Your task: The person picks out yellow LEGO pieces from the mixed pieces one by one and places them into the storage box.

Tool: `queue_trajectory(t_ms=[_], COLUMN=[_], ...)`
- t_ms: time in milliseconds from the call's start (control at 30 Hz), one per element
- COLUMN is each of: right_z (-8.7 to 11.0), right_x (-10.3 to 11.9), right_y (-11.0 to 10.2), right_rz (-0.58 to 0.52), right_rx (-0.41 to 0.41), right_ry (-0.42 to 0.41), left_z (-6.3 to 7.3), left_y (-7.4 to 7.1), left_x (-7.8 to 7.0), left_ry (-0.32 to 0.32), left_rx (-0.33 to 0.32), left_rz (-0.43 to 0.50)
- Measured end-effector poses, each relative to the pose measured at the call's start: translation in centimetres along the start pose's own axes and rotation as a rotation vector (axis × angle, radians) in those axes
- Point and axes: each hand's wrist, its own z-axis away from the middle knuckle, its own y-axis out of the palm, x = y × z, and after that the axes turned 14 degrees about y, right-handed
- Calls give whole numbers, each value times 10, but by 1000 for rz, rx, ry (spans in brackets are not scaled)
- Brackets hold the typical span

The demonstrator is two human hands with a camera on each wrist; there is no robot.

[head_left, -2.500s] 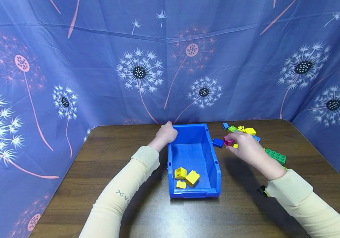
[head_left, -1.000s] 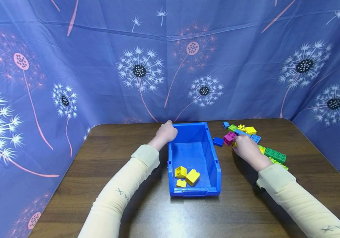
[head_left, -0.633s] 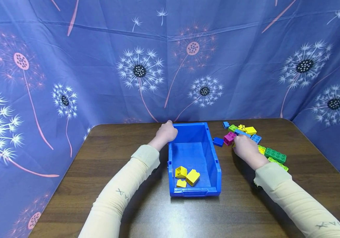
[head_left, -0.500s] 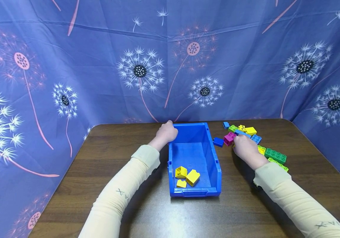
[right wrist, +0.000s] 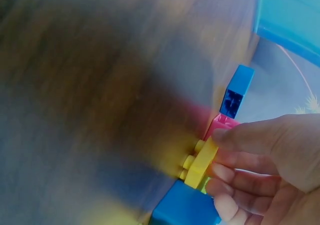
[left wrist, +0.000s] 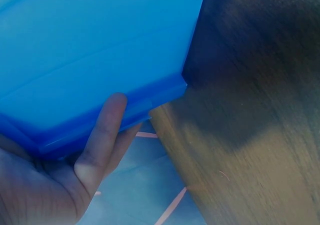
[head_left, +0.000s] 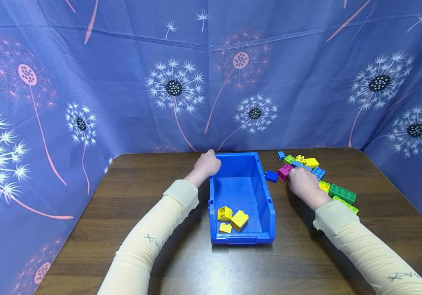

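My left hand (head_left: 207,164) grips the far left corner of the blue storage bin (head_left: 271,219), and the left wrist view shows its fingers (left wrist: 106,130) lying against the bin's outer wall. Inside the bin, near its low front, are three yellow toy building bricks (head_left: 239,220). To the bin's right, my right hand (head_left: 303,182) reaches down into a loose group of bricks. Its thumb and fingers pinch a yellow brick (right wrist: 201,163), seen studs outward in the right wrist view and hidden under the hand in the head view. A pink brick (head_left: 284,172) lies right beside those fingertips.
Around the right hand lie a dark blue brick (head_left: 271,176), a long green brick (head_left: 342,194), a lime brick (head_left: 345,204), a yellow brick (head_left: 311,162) and a light blue brick (head_left: 318,173). A patterned blue curtain (head_left: 130,102) hangs behind the wooden table (head_left: 141,172).
From over the pink brick, my right hand has moved slightly right and down among the bricks, and its fingers have closed on a yellow one. My left hand stays on the bin.
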Motion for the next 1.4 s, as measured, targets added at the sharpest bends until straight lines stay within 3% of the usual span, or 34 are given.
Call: queue_trajectory(t_ms=[467,767,1400], right_z=[2,-2,-4], right_x=[4,2,4], right_y=[2,1,4], right_rz=[-11,-3,-16], right_rx=[-19,60,59], right_ry=[-17,-2,8], left_z=[1,1,2], left_y=[0,1,0], left_x=[0,0,-2], left_ry=[-1,5,-9], left_rx=[-3,-4,-4], left_rz=[7,5,1])
